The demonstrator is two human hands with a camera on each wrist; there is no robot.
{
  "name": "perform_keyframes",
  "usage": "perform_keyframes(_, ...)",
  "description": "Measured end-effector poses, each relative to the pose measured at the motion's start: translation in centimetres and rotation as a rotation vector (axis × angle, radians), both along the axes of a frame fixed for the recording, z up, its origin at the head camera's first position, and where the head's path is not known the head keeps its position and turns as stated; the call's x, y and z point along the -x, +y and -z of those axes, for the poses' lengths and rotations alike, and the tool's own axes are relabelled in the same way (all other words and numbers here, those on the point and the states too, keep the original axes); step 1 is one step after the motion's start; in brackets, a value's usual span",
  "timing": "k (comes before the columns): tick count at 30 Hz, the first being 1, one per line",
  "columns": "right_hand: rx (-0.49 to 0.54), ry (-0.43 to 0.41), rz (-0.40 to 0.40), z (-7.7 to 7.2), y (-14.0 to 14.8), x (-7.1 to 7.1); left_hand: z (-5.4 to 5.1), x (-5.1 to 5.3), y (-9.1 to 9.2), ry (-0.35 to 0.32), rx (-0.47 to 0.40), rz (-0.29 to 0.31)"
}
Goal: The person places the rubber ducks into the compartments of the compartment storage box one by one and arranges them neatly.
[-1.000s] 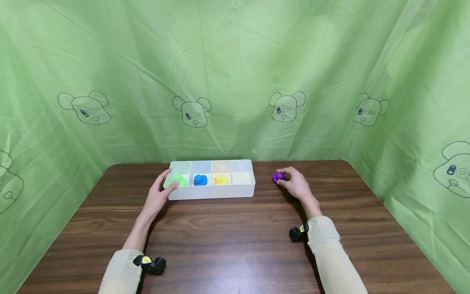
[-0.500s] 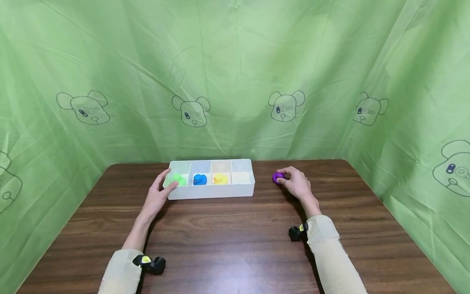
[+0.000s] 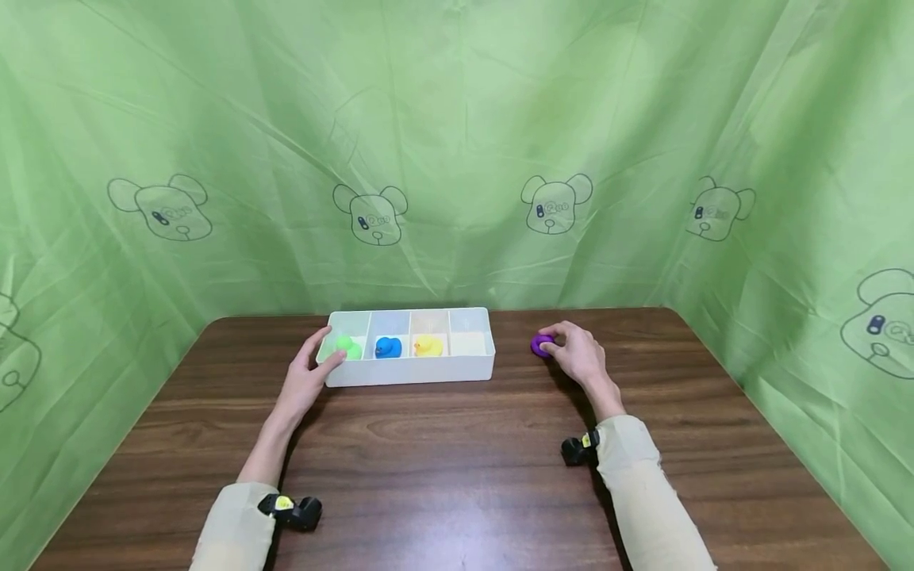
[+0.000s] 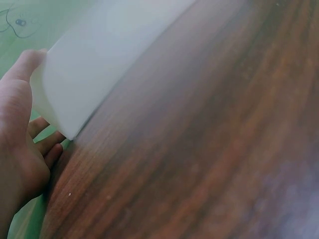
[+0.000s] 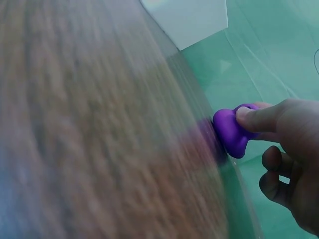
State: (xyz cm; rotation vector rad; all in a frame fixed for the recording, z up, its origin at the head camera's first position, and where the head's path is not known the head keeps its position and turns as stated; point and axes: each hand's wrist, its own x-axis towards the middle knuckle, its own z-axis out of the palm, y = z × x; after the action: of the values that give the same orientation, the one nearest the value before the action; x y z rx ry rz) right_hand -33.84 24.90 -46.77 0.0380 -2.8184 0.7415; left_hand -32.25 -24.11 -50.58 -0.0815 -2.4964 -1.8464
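In the head view my right hand (image 3: 581, 357) pinches a purple rubber duck (image 3: 540, 345) between thumb and fingers, right of the box. The right wrist view shows the duck (image 5: 230, 132) low at the tabletop, its head under the thumb. My left hand (image 3: 305, 379) holds the left end of a white divided box (image 3: 410, 372), thumb at the front rim and fingers round the end. Inside the box, from left to right, sit a green duck (image 3: 348, 347), a blue duck (image 3: 389, 347) and a yellow duck (image 3: 428, 346). Its rightmost compartment has no duck in it.
Both hands work over a dark wood-grain table (image 3: 443, 468). A green curtain (image 3: 457, 143) with bear-head outlines hangs behind the table's back edge and along both sides. Black wrist cameras sit on the left sleeve (image 3: 232, 523) and right sleeve (image 3: 646, 484).
Between the frames the purple duck turns slightly in my right fingers and stays in the same place. The left hand and the box keep their positions.
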Motion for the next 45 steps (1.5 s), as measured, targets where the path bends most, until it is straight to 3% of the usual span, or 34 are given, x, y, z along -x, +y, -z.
perform_keyframes(6,0.0,0.009,-0.019,-0.6,-0.2,-0.1,-0.2,-0.1,0.0,-0.004,-0.005,0.001)
perform_keyframes(14,0.037,0.049,-0.042,-2.0,-0.7,-0.3,-2.9,-1.6,0.7,-0.035,-0.035,0.018)
perform_keyframes(17,0.046,0.078,-0.047,-2.5,-0.9,-0.4,-3.2,-1.9,0.9,-0.034,-0.027,0.023)
perform_keyframes(20,0.045,0.108,-0.059,-2.9,-1.0,-0.5,-2.9,-1.7,0.8,-0.032,-0.035,0.021)
perform_keyframes(27,0.06,0.161,-0.087,-3.8,-1.5,-0.7,-0.4,-0.2,0.1,-0.004,-0.026,0.011)
perform_keyframes(30,0.066,0.171,-0.099,-4.1,-1.8,-0.8,0.2,0.1,-0.1,0.009,-0.023,0.009)
perform_keyframes(45,0.085,0.218,-0.159,-5.8,-3.4,-1.4,0.3,0.2,0.0,0.015,-0.004,0.006)
